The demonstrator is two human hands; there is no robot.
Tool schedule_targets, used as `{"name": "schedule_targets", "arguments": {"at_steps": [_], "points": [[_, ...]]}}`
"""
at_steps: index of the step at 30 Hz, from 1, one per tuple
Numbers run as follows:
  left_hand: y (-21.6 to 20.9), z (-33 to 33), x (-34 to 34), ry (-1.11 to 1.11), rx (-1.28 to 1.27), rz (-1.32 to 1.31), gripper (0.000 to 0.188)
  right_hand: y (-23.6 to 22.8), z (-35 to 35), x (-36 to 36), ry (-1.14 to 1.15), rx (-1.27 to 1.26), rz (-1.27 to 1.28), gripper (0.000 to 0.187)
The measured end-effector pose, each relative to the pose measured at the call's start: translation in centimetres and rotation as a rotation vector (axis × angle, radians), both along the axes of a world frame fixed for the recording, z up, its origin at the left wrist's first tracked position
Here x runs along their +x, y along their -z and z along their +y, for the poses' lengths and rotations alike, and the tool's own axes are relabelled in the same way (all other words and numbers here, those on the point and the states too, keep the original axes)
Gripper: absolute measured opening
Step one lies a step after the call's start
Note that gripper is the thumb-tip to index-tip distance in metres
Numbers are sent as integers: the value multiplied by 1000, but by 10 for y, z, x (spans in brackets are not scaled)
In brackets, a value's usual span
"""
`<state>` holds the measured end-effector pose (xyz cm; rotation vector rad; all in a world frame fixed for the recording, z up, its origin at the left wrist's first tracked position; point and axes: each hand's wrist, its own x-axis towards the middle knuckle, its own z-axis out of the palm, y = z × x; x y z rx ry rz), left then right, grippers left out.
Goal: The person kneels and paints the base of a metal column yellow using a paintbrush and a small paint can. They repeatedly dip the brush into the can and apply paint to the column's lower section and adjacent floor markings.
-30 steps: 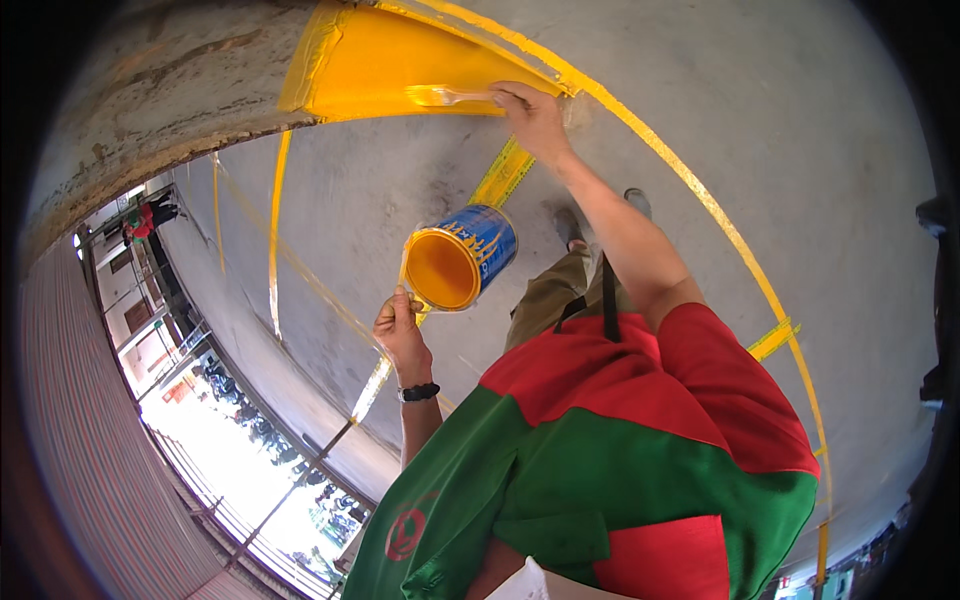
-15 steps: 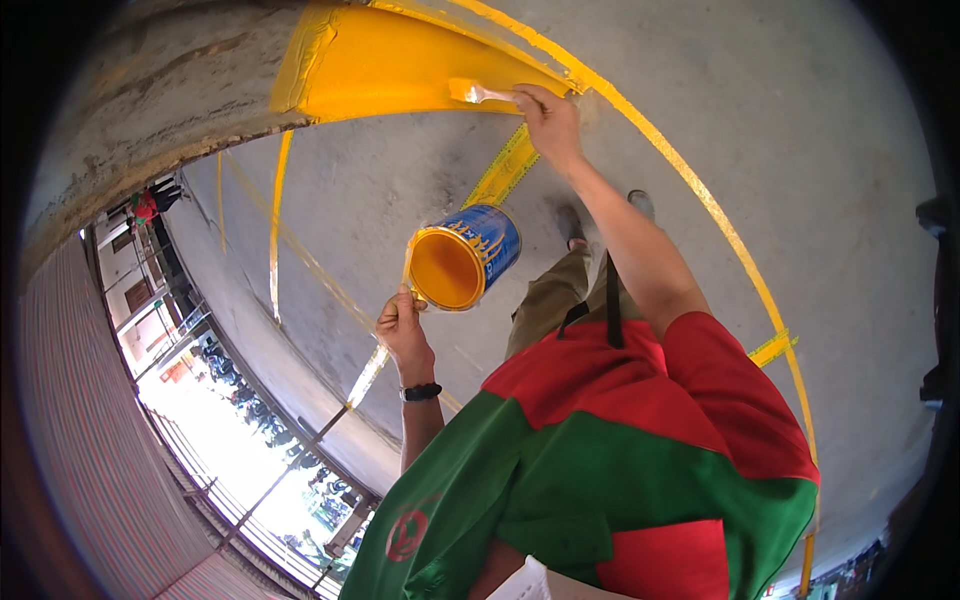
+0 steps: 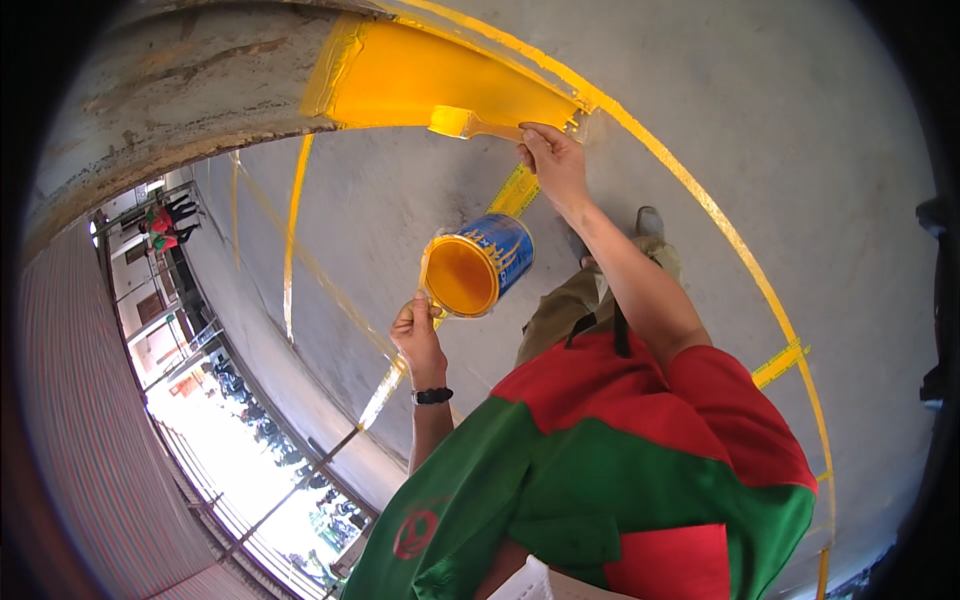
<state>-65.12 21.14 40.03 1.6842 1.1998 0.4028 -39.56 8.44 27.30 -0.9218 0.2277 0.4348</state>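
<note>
Two pinch grips in use, left hand [image 3: 418, 336] on handle [image 3: 423, 276] of open paint can [image 3: 513, 250] near wearer's trousers [image 3: 556, 318], right hand [image 3: 558, 168] on brush [image 3: 482, 127] at lower edge of yellow panel [image 3: 430, 72], with unclear contact; possible spillage from tilting can, possible drips from overloaded bristles [image 3: 449, 122]

A blue can [image 3: 512, 250] with yellow drips down its side is held near its rim, its round top open and deep yellow inside. A brush [image 3: 477, 125] is held sideways beyond the can, its flat bristles, coated in yellow, pointed left.
</note>
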Motion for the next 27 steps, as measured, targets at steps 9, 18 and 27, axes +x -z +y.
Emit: {"name": "schedule_targets", "arguments": {"at_steps": [9,18,27], "points": [[-7,12,-9,116,74,5,31,22,11,2,-107,-355,-306,23],[-8,37,-27,266,42,-23,31,-11,-105,-76,39,-247,-157,25],[-5,45,-29,526,11,-56,36,-161,-132,-183,-79,-396,-334,28]]}}
